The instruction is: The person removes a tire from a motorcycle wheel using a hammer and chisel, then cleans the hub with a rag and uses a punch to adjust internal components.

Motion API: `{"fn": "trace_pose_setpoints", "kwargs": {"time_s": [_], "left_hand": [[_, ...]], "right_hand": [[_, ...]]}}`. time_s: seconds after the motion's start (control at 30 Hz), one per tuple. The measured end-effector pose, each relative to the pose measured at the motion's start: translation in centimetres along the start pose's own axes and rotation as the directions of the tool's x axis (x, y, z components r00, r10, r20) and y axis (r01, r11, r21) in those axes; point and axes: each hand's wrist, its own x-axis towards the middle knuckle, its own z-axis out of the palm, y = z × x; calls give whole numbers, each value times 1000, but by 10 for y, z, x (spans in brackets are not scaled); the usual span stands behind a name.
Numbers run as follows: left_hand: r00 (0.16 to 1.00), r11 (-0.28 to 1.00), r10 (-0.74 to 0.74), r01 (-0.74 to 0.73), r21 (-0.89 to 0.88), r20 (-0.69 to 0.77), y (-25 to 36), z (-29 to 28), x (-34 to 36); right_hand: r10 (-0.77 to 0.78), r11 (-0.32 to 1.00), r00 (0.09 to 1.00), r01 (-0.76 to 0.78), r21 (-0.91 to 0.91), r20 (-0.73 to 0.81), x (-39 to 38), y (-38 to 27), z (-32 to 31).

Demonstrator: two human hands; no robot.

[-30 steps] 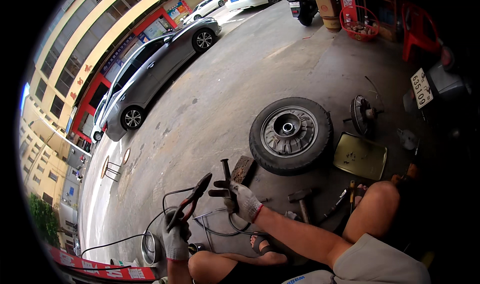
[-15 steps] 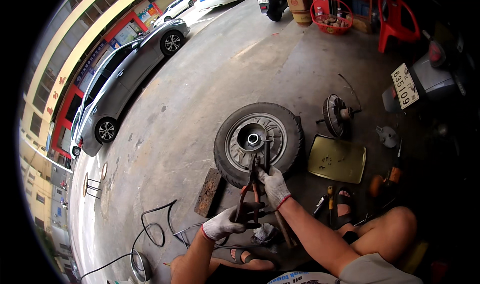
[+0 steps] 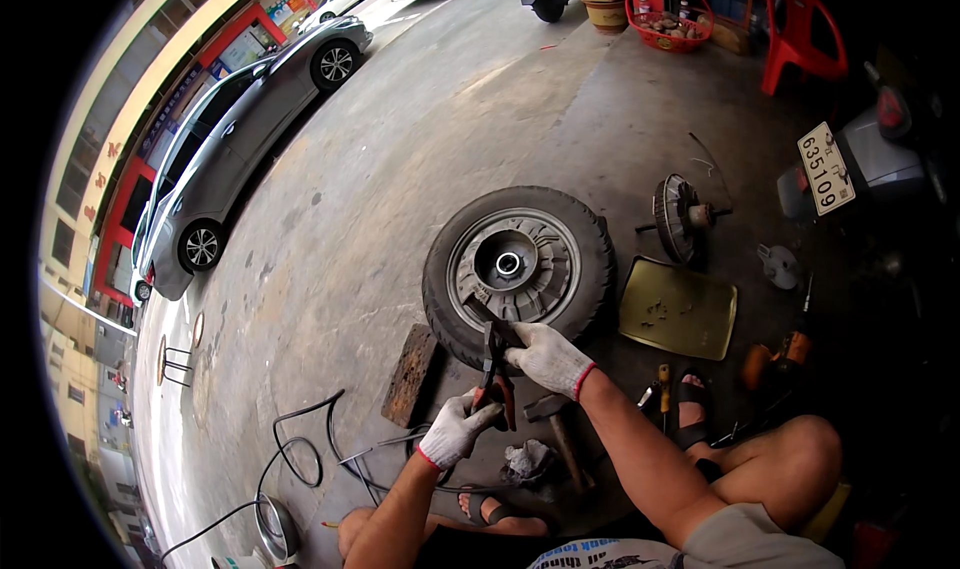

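Note:
White-gloved, my left hand [image 3: 453,430] grips the red handles of a pair of pliers [image 3: 493,381], held over the floor just in front of the wheel. My right hand [image 3: 548,357], also in a white glove, is closed on a dark flat metal bar [image 3: 487,319]. The bar slants up and left over the near edge of the tyre. The pliers' jaws meet the bar beside my right fingers; whether they clamp it I cannot tell. Lying flat, the wheel [image 3: 545,277] has a black tyre, a grey metal rim and a bright ring in its open hub.
A rusty block [image 3: 410,377] and a hammer [image 3: 568,449] lie near my hands. Right of the wheel are a yellow tray [image 3: 675,319] with small parts and a motor hub [image 3: 676,219] with a wire. A black hose [image 3: 300,459] curls left. A scooter [image 3: 870,164] stands right.
The dark bar has swung from upright to a leftward slant. The pliers' handles have come closer together. My left hand has risen slightly, and the whole view has shifted a little.

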Motion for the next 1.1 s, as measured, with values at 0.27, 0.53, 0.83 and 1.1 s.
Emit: {"fn": "trace_pose_setpoints", "kwargs": {"time_s": [0.27, 0.53, 0.83, 1.1], "left_hand": [[996, 968, 89, -90, 233, 17, -19, -9, -1], [993, 974, 82, -61, 220, -87, -16, -27, -22], [979, 753, 197, -124, 646, -41, 14, -23, -48], [976, 727, 206, -102, 679, -73, 19, -8, -47]], "right_hand": [[46, 939, 976, 30, -343, 212, 4, 2, -18], [341, 939, 886, -339, -63, 315, -9, -23, -4], [130, 958, 979, -165, 236, 155, -24, 12, 15], [-131, 927, 989, 98, -363, -68, -39, -1, 16]]}}
